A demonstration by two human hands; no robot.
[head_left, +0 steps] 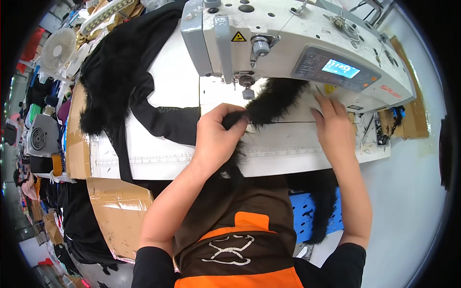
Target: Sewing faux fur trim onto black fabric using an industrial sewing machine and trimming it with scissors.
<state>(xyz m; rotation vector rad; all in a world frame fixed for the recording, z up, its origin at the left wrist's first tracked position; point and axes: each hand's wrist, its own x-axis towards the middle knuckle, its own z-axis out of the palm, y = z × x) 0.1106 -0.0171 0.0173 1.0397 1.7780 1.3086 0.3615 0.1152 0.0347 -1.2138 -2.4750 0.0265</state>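
Note:
My left hand (pixel 218 137) is closed in a pinch on a black garment (pixel 175 126) at the front of the sewing machine (pixel 283 45). A fluffy black fur trim (pixel 276 101) runs from those fingers to the right, passing beneath the machine's arm. Its cloth part spreads leftward over the white table. To the right, my right hand (pixel 334 126) rests on the table below the control panel, thumb and fingers apart. A thin pointed tool (pixel 318 90) lies at its fingertips; most of it is hidden and I cannot tell its kind.
The white sewing table (pixel 283 161) has a ruler strip along its front. More black furry cloth (pixel 110 72) is heaped at the left, and a furry strip (pixel 322 211) hangs off the front edge by a blue perforated panel (pixel 300 216). Cardboard (pixel 120 211) and a fan (pixel 58 48) stand left.

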